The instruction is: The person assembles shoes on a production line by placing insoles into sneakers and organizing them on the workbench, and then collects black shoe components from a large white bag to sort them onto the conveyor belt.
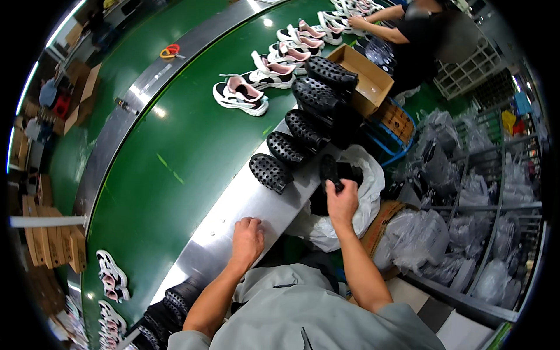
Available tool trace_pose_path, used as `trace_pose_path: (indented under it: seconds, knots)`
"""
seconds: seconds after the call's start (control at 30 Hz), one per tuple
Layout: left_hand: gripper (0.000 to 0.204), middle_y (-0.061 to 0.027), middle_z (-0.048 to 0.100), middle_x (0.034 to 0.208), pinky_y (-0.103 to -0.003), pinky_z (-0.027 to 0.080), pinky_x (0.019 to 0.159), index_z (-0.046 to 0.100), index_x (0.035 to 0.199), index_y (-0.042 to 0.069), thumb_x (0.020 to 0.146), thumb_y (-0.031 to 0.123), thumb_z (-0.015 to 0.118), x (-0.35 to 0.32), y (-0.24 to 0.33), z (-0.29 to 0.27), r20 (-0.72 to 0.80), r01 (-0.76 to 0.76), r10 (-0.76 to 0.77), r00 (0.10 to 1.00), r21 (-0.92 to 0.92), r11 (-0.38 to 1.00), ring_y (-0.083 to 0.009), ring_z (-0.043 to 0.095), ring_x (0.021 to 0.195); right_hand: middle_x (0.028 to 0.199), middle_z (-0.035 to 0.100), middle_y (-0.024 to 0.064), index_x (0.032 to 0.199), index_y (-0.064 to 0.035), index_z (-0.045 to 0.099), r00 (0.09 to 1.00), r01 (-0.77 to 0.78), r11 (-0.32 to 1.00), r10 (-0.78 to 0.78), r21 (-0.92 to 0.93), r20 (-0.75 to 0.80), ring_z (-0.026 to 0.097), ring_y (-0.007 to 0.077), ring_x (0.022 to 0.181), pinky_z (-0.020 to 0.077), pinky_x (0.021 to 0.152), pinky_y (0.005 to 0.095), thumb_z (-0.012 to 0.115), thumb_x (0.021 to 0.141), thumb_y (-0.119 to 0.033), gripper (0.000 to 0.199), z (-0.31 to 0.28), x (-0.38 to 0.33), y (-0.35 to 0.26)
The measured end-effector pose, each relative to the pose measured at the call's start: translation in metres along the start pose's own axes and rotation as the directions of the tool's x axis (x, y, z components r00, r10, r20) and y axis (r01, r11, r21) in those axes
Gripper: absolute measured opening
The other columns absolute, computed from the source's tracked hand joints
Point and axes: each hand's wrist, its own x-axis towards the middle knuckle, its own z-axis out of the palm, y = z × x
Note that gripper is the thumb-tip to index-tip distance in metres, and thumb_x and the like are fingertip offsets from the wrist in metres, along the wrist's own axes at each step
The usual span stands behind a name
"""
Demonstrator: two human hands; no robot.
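My right hand (342,201) grips a black plastic shoe insert (329,171), toe-shaped, over the mouth of a white plastic bag (373,175). More black pieces lie inside the bag, partly hidden by the hand. On the metal ledge rests my left hand (248,240), its fingers curled with nothing visible in them. Ahead of it, several black shoe inserts (270,172) full of round holes stand in a row along the ledge. Past them, white, black and pink sneakers (240,95) line the green belt. More inserts (178,297) sit by my left forearm.
The green conveyor belt (175,157) curves past a metal ledge (216,230). An open cardboard box (363,76) stands beyond the inserts. Another person (408,35) handles sneakers at the far right. A metal rack (490,204) with plastic-wrapped items stands at right. An orange tape roll (170,51) lies on the far rail.
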Motion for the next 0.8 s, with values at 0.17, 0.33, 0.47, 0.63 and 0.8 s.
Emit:
trace_pose_path:
  seconds: [0.17, 0.33, 0.47, 0.63, 0.8]
  knots:
    - [0.023, -0.0197, 0.065, 0.106, -0.046, 0.05, 0.086, 0.067, 0.105, 0.0, 0.082, 0.002, 0.063, 0.009, 0.005, 0.001, 0.101, -0.102, 0.095, 0.99, 0.072, 0.992, -0.0386, 0.058, 0.098, 0.113, 0.057, 0.0182, 0.11, -0.0039, 0.053, 0.96, -0.187, 0.971, 0.213, -0.148, 0.183, 0.065, 0.0409, 0.092, 0.0538, 0.076, 0.05, 0.08, 0.082, -0.038, 0.051, 0.037, -0.006, -0.038]
    - [0.02, -0.0181, 0.065, 0.102, -0.046, 0.05, 0.084, 0.067, 0.101, 0.001, 0.081, 0.002, 0.064, 0.013, 0.017, 0.007, 0.191, -0.226, 0.21, 0.959, 0.068, 0.972, -0.0376, 0.058, 0.093, 0.114, 0.059, 0.0177, 0.12, -0.0014, 0.055, 0.982, 0.072, 0.993, -0.086, 0.093, 0.165, 0.061, 0.0391, 0.105, 0.053, 0.084, 0.0468, 0.078, 0.085, -0.027, 0.049, 0.041, -0.018, -0.046]
    - [0.026, -0.0151, 0.064, 0.099, -0.045, 0.05, 0.085, 0.066, 0.1, 0.001, 0.074, 0.002, 0.066, 0.018, 0.033, 0.024, 0.264, -0.506, 0.485, 0.834, 0.011, 0.863, -0.0352, 0.059, 0.092, 0.099, 0.064, 0.0171, 0.107, -0.001, 0.062, 0.978, -0.073, 0.946, 0.007, 0.315, 0.208, 0.063, 0.0363, 0.095, 0.052, 0.081, 0.0434, 0.072, 0.089, -0.016, 0.025, 0.009, -0.047, -0.006]
    - [0.031, -0.0149, 0.066, 0.102, -0.042, 0.051, 0.089, 0.067, 0.104, 0.0, 0.073, 0.003, 0.067, 0.011, 0.07, 0.071, 0.517, -0.633, 0.592, 0.618, -0.12, 0.765, -0.0333, 0.062, 0.099, 0.101, 0.068, 0.0197, 0.101, 0.0, 0.066, 0.842, -0.187, 0.978, 0.208, -0.092, 0.498, 0.065, 0.0366, 0.099, 0.0517, 0.085, 0.0454, 0.066, 0.09, -0.013, 0.018, -0.021, -0.123, 0.142]
    - [0.05, -0.0191, 0.059, 0.128, -0.046, 0.037, 0.112, 0.057, 0.132, 0.0, 0.089, 0.024, 0.065, 0.015, 0.085, 0.18, 0.673, -0.635, 0.48, 0.562, -0.02, 0.772, -0.0348, 0.052, 0.125, 0.107, 0.066, 0.0229, 0.11, 0.0046, 0.063, 0.752, -0.044, 0.971, 0.186, -0.234, 0.633, 0.06, 0.0405, 0.109, 0.0477, 0.095, 0.0478, 0.061, 0.091, -0.014, 0.027, -0.012, -0.108, 0.24]
